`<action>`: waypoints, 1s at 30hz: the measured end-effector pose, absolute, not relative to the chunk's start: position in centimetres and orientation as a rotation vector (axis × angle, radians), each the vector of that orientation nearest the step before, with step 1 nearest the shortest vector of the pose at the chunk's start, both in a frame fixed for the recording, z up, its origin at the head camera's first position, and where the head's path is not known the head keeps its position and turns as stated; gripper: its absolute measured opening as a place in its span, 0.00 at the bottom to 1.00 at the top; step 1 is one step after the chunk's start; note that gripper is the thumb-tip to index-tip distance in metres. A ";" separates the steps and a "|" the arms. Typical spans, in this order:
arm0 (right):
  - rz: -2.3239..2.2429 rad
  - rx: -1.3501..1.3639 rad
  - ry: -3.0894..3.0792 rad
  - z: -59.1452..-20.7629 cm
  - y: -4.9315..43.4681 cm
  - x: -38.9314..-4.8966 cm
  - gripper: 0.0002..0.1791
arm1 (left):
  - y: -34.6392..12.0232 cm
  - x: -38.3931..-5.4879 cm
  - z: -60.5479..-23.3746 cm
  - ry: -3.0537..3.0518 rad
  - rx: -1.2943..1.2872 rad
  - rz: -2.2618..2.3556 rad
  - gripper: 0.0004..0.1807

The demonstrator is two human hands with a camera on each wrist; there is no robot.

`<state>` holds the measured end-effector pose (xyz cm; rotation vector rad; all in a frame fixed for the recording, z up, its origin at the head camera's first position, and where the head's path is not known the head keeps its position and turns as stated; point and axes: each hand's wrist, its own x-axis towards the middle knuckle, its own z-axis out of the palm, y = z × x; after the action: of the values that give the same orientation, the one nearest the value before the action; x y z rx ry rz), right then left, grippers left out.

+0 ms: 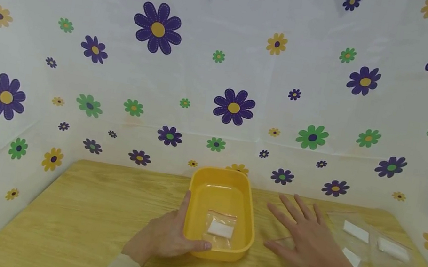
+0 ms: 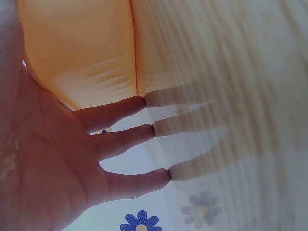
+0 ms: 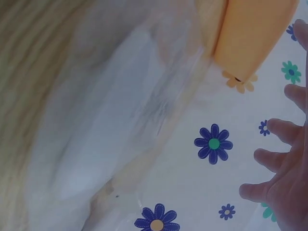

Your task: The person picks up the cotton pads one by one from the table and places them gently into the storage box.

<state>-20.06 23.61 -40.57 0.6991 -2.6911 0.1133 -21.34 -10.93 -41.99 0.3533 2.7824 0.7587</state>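
Observation:
A yellow plastic bin (image 1: 224, 197) stands on the table, with a small clear zip bag (image 1: 220, 231) holding a white piece inside it. My left hand (image 1: 166, 235) rests against the bin's left side, its thumb lying across the near rim. In the left wrist view, straight fingers (image 2: 132, 185) reach down beside the bin, with their tips at the tabletop. Right of the bin, my right hand (image 1: 308, 243) hovers empty with fingers spread, close to several clear bags (image 1: 392, 265) with white pieces in them. The right wrist view shows one such bag (image 3: 110, 115) up close.
The wooden table (image 1: 97, 208) backs onto a white cloth (image 1: 191, 67) with purple, green and yellow flowers, which also closes off both sides. The bin's far end stands near the table's back edge. Bags overlap one another across the table's right side.

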 end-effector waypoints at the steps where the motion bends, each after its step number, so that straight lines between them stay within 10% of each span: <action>1: 0.112 0.700 -2.686 -40.6 23.8 -20.0 0.42 | -10.9 -21.4 -42.0 2.783 0.352 0.760 0.76; 30: 0.379 0.690 -2.782 -42.6 29.2 -17.7 0.38 | -11.0 -21.5 -42.1 2.795 0.374 0.749 0.75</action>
<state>-17.70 29.16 -42.64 0.6895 -2.7822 0.3785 -21.47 -11.04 -42.08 0.3736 2.7945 0.7494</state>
